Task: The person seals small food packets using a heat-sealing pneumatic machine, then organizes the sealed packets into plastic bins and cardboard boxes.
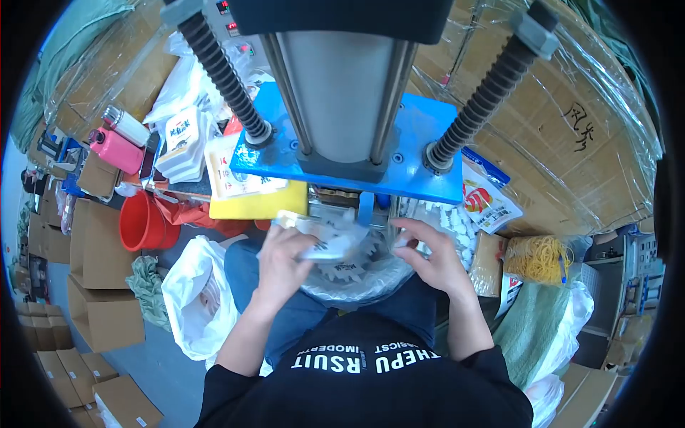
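The left hand (284,260) holds 1 printed packet (332,237) beside the right hand (428,253).

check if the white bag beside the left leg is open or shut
Open: the mouth of the white bag gapes, and something pale shows inside.

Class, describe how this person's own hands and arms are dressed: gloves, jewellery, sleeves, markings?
The left hand and right hand wear no gloves; no watch shows at either wrist. Rings are too blurred to judge. The forearms are uncovered below plain black sleeves, part of a black top with white lettering.
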Demonstrator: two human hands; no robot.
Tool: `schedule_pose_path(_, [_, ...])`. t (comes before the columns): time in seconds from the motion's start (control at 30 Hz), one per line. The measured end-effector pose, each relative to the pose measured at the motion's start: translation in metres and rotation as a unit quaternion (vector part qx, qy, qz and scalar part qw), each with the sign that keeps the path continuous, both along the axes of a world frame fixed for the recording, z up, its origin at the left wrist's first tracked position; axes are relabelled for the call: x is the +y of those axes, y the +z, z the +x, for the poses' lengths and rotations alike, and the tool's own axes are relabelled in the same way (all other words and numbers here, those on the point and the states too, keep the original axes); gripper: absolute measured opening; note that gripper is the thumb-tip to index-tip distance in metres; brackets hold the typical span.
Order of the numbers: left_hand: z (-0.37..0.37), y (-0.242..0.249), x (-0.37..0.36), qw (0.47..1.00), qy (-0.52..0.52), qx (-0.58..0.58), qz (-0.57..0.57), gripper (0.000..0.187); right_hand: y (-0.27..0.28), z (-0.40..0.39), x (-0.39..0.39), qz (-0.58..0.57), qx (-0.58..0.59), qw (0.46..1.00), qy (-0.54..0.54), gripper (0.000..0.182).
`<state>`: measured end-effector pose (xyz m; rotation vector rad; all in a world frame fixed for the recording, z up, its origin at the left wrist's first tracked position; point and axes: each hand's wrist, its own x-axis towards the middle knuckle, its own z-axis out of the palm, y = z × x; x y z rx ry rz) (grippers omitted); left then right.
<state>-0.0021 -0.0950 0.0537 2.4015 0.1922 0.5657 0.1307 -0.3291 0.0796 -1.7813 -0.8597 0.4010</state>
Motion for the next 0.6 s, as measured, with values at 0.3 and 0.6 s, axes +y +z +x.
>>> schedule_pose_path(0.3, [-0.019,-0.022,-0.033,0.802,-0.094,0.224,-0.546,0.019,-0.021,-0.024,0.021,0.036,0.114,0.993,-0.01,0.029])
schedule_pose_path(0.6, [0.042,-0.056,-0.007,0.725,0.032,0.108,-0.68,0.02,-0.006,0.014,-0.046,-0.102,-0.012,0.988,-0.117,0.016])
